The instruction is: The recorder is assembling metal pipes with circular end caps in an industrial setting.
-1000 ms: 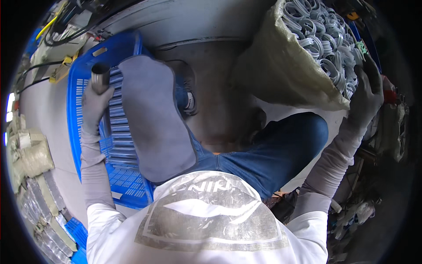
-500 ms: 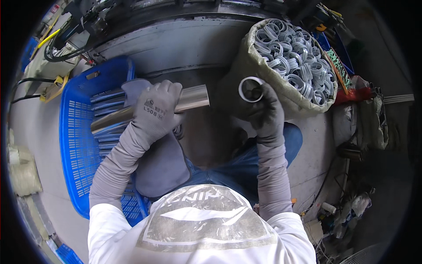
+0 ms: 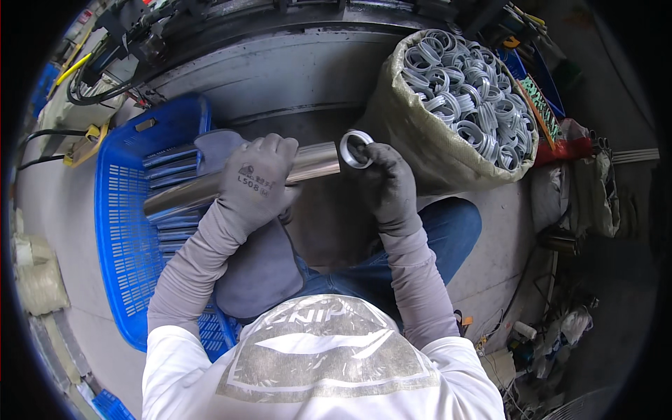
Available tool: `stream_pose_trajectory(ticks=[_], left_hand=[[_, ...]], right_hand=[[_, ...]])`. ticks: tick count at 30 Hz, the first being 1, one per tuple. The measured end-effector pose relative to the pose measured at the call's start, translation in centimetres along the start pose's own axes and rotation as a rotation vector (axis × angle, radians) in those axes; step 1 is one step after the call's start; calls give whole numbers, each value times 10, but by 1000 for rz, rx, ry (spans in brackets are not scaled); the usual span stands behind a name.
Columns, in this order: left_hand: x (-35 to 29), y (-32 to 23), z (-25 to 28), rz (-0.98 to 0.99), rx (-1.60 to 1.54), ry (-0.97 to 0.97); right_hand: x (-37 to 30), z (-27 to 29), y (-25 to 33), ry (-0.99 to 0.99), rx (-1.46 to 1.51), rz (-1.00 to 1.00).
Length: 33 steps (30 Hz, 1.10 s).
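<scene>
My left hand (image 3: 257, 178), in a grey glove, is closed round a shiny metal tube (image 3: 315, 162). The tube slants from the blue basket up to the right, its free end pointing at my right hand (image 3: 388, 183). Between the gloved fingers and thumb of that hand is a pale grey ring (image 3: 344, 150), pinched by its right side. It stands right by the tube's end; whether they touch I cannot tell. A grey pad (image 3: 259, 262) lies under my left forearm, across the basket's edge and my lap.
A blue plastic basket (image 3: 112, 280) on the left holds several metal tubes (image 3: 175, 165). Ahead on the right stands a woven sack (image 3: 399, 133) full of similar rings (image 3: 465, 91). A dark machine with a pale panel (image 3: 280, 73) runs along the front. Assorted clutter lies far right.
My right hand has brought the ring leftward from beside the sack to the tube's end. My left hand and the tube have shifted slightly right.
</scene>
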<state>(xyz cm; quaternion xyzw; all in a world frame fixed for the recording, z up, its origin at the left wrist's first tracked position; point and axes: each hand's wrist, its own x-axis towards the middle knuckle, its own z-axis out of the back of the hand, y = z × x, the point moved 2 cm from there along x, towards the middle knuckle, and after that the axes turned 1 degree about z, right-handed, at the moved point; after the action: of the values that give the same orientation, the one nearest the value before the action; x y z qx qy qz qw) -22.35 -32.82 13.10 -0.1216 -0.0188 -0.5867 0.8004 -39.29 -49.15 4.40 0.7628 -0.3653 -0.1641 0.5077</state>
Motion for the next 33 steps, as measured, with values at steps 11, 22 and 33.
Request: stream_pose_trajectory(ticks=[11, 22, 33], left_hand=[[10, -10, -1, -30, -60, -25], [12, -18, -4, -75, 134, 42], [-39, -22, 15, -88, -897, -293]], right_hand=[[13, -39, 13, 145, -410, 144], [12, -71, 2, -160, -516, 201], [22, -11, 39, -321, -685, 395]])
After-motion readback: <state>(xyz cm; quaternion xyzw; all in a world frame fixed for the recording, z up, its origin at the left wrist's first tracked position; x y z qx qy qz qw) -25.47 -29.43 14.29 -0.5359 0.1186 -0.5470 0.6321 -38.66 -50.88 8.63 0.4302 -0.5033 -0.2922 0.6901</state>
